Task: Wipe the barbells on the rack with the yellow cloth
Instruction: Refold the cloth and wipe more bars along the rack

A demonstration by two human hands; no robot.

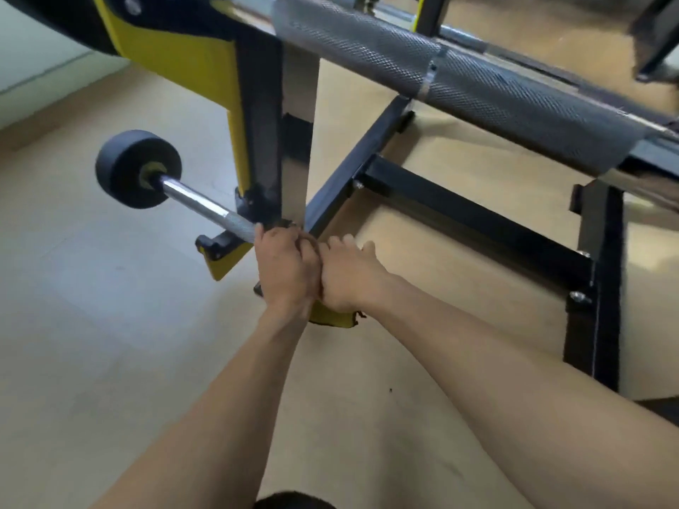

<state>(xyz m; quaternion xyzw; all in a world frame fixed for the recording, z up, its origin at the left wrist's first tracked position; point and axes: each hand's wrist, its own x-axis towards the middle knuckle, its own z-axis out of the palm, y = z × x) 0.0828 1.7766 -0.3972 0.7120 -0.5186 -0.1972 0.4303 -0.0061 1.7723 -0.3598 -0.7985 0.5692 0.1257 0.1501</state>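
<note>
A low barbell (205, 205) with a chrome shaft and a black round end weight (136, 169) rests on the rack's bottom hook. My left hand (284, 268) is closed around its knurled shaft beside the rack post. Pressed against it, my right hand (349, 277) grips the yellow cloth (332, 319), whose edge hangs out below both hands. The shaft under the hands is hidden. A second barbell (459, 82) with a knurled grey shaft crosses the upper right, close to the camera.
The black and yellow rack upright (257, 115) stands just behind my hands. Black base bars (474, 218) and a right post (602, 281) frame the floor to the right. Beige floor (92, 325) spreads left and below. More equipment sits at the top right.
</note>
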